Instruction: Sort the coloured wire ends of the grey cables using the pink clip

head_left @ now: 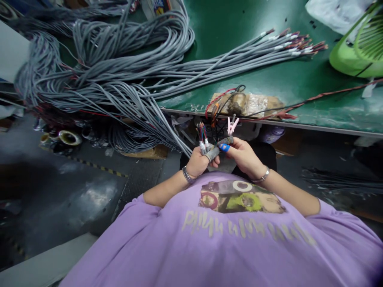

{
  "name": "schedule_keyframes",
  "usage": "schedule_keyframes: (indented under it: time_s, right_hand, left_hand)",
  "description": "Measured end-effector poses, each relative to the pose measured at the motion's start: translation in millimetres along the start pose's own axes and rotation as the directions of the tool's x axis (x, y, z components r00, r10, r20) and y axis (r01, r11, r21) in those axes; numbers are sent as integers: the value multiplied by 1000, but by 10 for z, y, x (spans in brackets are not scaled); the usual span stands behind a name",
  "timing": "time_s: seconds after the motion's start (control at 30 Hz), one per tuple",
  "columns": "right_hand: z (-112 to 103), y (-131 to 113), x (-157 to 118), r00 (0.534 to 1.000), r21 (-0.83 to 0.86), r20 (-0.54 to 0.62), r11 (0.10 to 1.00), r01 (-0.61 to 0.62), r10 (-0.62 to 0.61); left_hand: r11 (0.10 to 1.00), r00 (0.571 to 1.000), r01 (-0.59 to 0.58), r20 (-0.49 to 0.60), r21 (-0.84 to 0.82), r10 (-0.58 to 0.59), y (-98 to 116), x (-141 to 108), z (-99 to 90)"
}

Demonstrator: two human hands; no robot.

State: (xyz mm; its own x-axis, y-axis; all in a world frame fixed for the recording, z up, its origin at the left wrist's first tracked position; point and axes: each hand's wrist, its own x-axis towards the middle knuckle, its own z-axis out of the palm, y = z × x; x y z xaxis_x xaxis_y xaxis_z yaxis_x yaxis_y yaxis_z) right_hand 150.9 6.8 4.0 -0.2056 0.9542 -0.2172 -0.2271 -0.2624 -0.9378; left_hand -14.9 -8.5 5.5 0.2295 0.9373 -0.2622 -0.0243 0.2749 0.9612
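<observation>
Low in front of the bench edge, my left hand [198,162] is closed around several grey cables [183,146]. White-banded cable ends [204,140] with thin coloured wires stick up beside its thumb, which wears a grey wrap. My right hand [247,158] meets it from the right, its thumb and index finger pinched close to my left thumb. Blue tape [224,147] covers the right thumb, and a grey wrap [226,140] covers the index finger. Fine wires [216,142] show at the pinching fingertips; their exact hold is partly hidden.
Large bundles of grey cable [131,52] lie over the green bench [215,28]. A pink clip [232,126] stands at the bench edge, by a taped board [257,104] with loose leads. A green fan [356,52] is at right; tape rolls [70,137] lie below left.
</observation>
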Motion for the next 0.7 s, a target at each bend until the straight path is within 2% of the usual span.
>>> schedule_keyframes:
  time_s: [0.17,0.3,0.43,0.53,0.63,0.7]
  right_hand:
    - [24,35,-24,998,27,-65,1000,15,-14]
    - [9,23,-35,992,88,-119,996,-24,34]
    - [-92,-45,-20,977,264,-173,962,-73,122]
    - [-177,-99,-11,977,313,-101,938,-150,189]
    - [-191,-132,-5,977,167,35,963,-212,209]
    - [-157,-139,2,979,70,91,979,-191,184]
  left_hand:
    - [999,998,42,-37,7,-42,41,25,26]
    - [998,996,54,-69,-21,-56,54,60,48]
    - [995,995,81,-49,-59,-84,79,63,36]
    - [993,994,110,-5,-40,-110,116,44,25]
    - [995,994,95,48,33,-97,146,25,25]
    - [994,994,75,79,77,-81,158,16,25]
